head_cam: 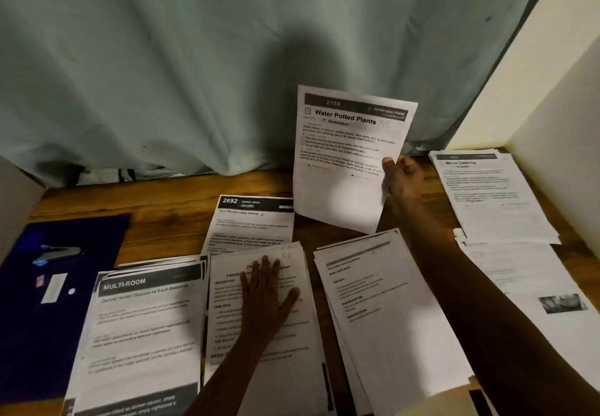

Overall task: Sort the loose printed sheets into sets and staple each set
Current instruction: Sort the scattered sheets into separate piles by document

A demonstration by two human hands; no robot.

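Wooden bench (162,207): covered with paper stacks (146,334).
Right hand (402,177): "Water Potted Plants" sheet (344,168) pinched at edge, held upright.
Left hand (264,289): fingers straight, pressed flat on middle stack (285,383).

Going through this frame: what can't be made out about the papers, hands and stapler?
Head view:
- Middle stack heading: covered by the left hand pressing flat on it.
- Right stack text: blurred and too small.
- Water Potted Plants sheet: whether the right hand pinches more pages behind it is hidden.
- MULTI-ROOM stack bottom: cut off by the frame edge.
- Stapler: dim, blurred.
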